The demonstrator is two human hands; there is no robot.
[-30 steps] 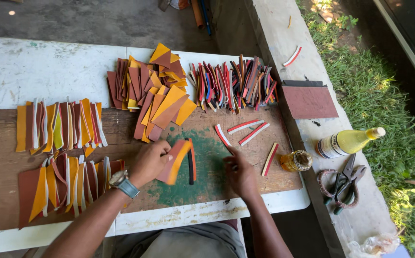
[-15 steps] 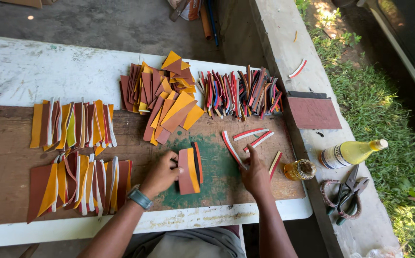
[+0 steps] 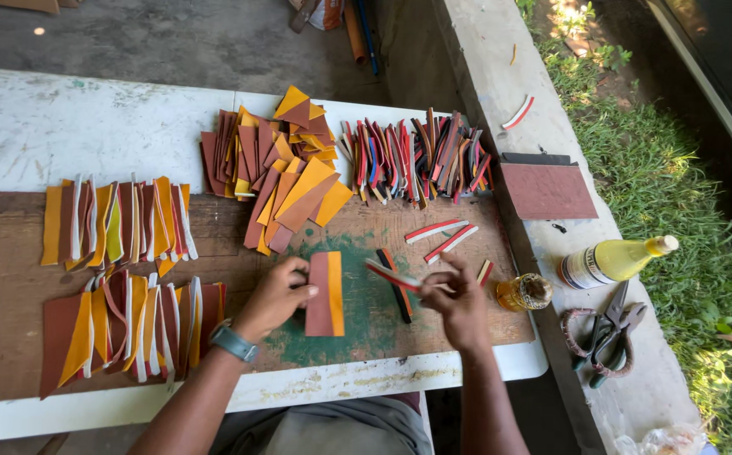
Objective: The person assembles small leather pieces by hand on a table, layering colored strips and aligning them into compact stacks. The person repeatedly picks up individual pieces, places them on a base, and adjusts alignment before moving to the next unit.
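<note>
My left hand (image 3: 275,297) presses on the left edge of a flat brown and orange leather piece (image 3: 326,293) lying on the green-stained part of the wooden board (image 3: 214,227). My right hand (image 3: 458,299) pinches a thin red and white strip (image 3: 393,275), lifted and pointing left toward that piece. A dark strip with an orange edge (image 3: 396,286) lies just under it. Two more red and white strips (image 3: 440,237) lie beyond my right hand.
Piles of brown and orange pieces (image 3: 286,164) and mixed coloured strips (image 3: 416,160) sit at the back. Assembled pieces lie in rows (image 3: 117,221) at left. A small glue jar (image 3: 524,292), yellow bottle (image 3: 614,259), scissors (image 3: 608,333) and a brown block (image 3: 547,190) sit on the right.
My right hand has picked up a red and white strip and brought it toward the brown and orange piece. My left hand has laid that piece flat and holds its edge.
</note>
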